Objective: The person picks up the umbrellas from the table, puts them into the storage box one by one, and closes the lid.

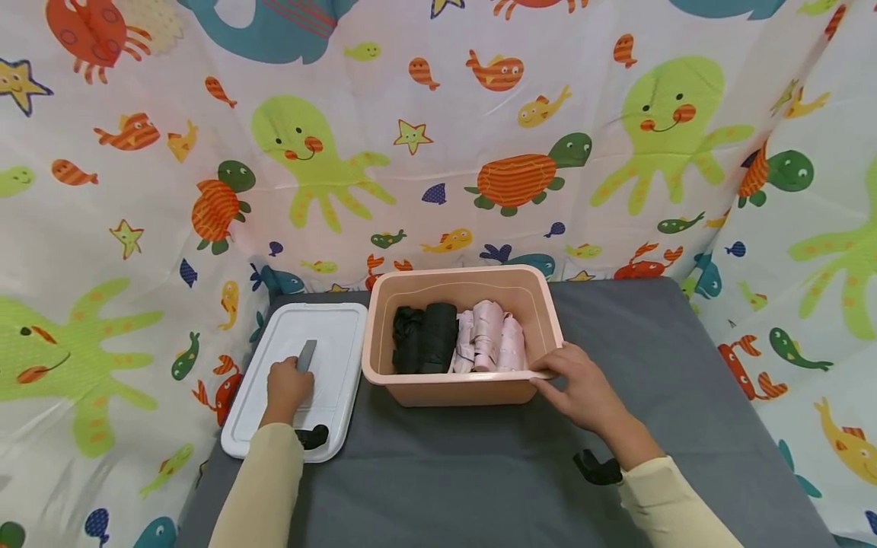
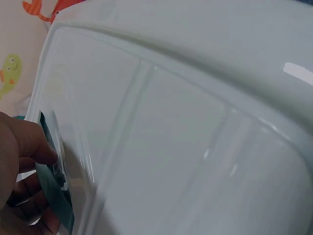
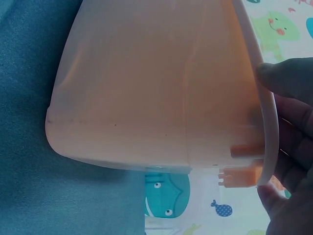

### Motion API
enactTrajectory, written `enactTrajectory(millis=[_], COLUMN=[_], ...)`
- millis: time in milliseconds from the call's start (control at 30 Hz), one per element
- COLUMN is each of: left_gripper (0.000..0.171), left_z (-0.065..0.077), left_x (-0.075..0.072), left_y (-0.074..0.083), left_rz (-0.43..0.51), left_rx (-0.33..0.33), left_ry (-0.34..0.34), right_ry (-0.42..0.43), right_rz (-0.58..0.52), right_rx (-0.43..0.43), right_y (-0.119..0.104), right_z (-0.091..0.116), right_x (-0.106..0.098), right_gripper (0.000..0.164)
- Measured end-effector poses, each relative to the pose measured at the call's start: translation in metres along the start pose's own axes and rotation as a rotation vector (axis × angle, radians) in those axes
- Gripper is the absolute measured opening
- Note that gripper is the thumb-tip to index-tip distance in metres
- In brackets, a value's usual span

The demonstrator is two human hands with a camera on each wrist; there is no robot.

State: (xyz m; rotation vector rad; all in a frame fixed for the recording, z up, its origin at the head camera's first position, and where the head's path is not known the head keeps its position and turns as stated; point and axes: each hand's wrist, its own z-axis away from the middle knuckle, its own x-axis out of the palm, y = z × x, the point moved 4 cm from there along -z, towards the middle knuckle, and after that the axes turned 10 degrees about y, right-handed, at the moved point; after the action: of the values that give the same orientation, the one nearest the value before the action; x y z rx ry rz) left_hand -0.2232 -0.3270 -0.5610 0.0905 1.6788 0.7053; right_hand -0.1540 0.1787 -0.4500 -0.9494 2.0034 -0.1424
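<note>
A white lid (image 1: pixel 339 327) lies flat at the left side of the grey surface. My left hand (image 1: pixel 286 388) pinches a flat grey strip-shaped handle (image 1: pixel 307 355) over the lid's middle; its thumb and fingers curl round the strip in the left wrist view. Beside the lid stands a peach-coloured plastic bin (image 1: pixel 459 393). My right hand (image 1: pixel 582 390) grips the bin's front right corner, thumb and fingers on the rim (image 3: pixel 266 105). Inside the bin are dark rolled cloths (image 1: pixel 438 339) and pale pink rolled cloths (image 1: pixel 488 335), side by side.
The grey surface (image 1: pixel 438 479) runs under the bin and lid. A curtain with sea animals (image 1: pixel 425 190) hangs close behind and along both sides. A dark strap (image 1: pixel 597 468) is by the right wrist, another (image 1: pixel 314 437) by the left.
</note>
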Motion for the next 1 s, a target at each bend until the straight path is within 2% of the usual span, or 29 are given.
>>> enactTrajectory(millis=[333,633,833,1000], left_gripper=[0.054,0.059,0.059,0.06], left_z=[-0.008,-0.015,-0.02,-0.022], left_x=[-0.034,-0.065,-0.08,-0.09], left_y=[0.011,0.024,0.028,0.034], left_rz=[-0.001,0.0,-0.018,-0.028], left_rx=[0.079,0.093,0.138,0.155], left_ry=[-0.031,-0.089,-0.107,-0.154], right_ry=[-0.006,-0.014,-0.013,-0.02], right_rz=[-0.002,0.0,0.005,0.006], right_rx=[0.004,0.036,0.038,0.043], right_y=[-0.001,0.0,0.0,0.0], right_z=[-0.002,-0.001,0.0,0.0], right_x=[-0.001,0.0,0.0,0.001], right_gripper=[0.019,0.019,0.018,0.017])
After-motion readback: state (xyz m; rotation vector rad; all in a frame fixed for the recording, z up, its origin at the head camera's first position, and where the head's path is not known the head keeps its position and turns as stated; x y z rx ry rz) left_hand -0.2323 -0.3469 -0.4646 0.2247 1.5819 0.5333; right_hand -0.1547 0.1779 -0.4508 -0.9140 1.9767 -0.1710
